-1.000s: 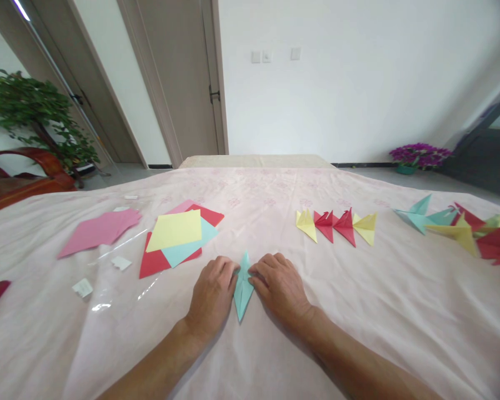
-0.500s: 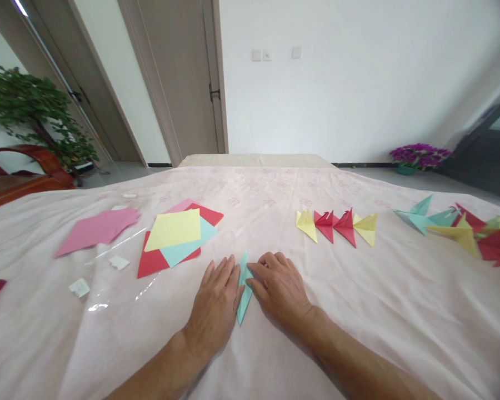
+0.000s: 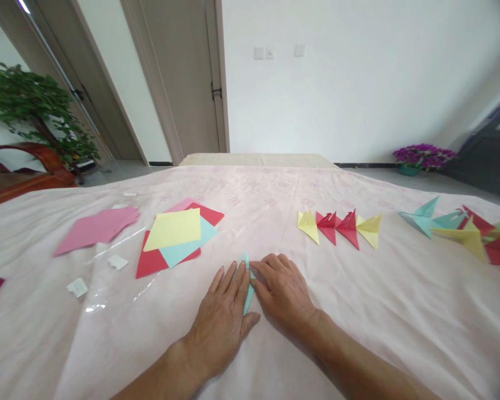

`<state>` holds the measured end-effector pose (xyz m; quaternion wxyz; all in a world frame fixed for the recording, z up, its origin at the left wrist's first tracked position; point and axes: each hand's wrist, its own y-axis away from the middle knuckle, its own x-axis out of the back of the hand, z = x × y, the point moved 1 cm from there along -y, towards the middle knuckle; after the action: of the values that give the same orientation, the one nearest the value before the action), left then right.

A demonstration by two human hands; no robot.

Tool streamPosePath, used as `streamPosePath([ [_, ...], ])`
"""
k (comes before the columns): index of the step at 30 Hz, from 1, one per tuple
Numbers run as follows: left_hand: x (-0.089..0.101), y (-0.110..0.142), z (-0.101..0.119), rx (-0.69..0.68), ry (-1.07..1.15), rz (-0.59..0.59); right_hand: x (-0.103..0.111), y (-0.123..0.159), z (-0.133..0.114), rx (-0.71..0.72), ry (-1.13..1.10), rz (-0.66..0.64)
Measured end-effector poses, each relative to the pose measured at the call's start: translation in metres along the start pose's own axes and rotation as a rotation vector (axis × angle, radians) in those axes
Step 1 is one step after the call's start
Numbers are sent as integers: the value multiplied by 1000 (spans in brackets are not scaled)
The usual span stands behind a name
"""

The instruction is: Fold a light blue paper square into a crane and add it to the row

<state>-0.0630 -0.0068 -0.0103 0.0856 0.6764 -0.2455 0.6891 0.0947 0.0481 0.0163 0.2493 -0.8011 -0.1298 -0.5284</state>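
Note:
A narrow light-blue folded paper (image 3: 249,300) lies on the cloth in front of me, its point facing away. My left hand (image 3: 224,308) lies flat over its left side, fingers stretched out and the thumb off to the side near the lower tip. At the paper's right edge, my right hand (image 3: 282,289) has its fingers curled, with thumb and forefinger on the paper. Much of the paper is hidden under the left fingers.
Square sheets in yellow (image 3: 175,229) and other colours lie at left, beside a pink stack (image 3: 94,230). Folded paper cranes stand in a row (image 3: 327,226), with more cranes (image 3: 466,233) farther right. White scraps (image 3: 77,287) and clear plastic lie left on the tablecloth (image 3: 270,186).
My left hand has slid over the folded paper, covering more of it. Its thumb has swung out to the right, below my right hand. The right hand stays at the paper's edge.

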Motion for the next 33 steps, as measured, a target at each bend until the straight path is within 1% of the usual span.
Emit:
streamPosePath([
  [4, 3, -1, 2, 33, -1, -89, 0, 0, 0, 3, -3, -8],
  [7, 8, -4, 2, 44, 17, -116, 1, 0, 0, 2, -2, -7],
  [11, 10, -5, 2, 29, 33, -83, 0, -2, 0, -11, 9, -8],
  [15, 5, -4, 3, 15, 28, -9, -2, -3, 0, -25, 25, -13],
  [18, 3, -4, 4, 3, 14, 24, -3, -5, 0, -32, 36, -27],
  [33, 8, -4, 4, 5, 81, 14, -2, -9, 0, -24, 68, -40],
])
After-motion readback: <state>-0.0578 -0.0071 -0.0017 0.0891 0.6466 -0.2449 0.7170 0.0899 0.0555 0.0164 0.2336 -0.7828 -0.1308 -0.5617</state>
